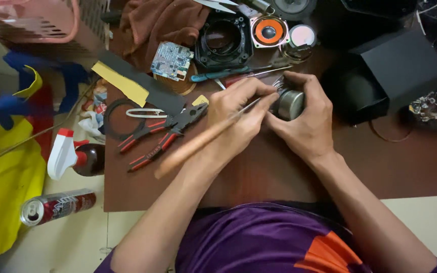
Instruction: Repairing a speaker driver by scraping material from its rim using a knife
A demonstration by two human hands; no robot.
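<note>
A small metal cylinder [289, 104] is gripped by the curled right hand [307, 114] above the brown table [380, 167]. A wooden-handled tool [198, 144] is clasped pen-fashion in the left hand [238, 114], its tip touching the cylinder. Red-handled pliers [163, 132] lie just left.

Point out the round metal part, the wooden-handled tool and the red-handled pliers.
round metal part [291, 104], head view, its grey side.
wooden-handled tool [193, 146], head view, mid handle.
red-handled pliers [170, 126], head view, near the pivot.

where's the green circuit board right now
In the head view the green circuit board lies at the top of the brown table, left of centre, between the brown cloth and the black round housing, above the red-handled pliers.
</note>
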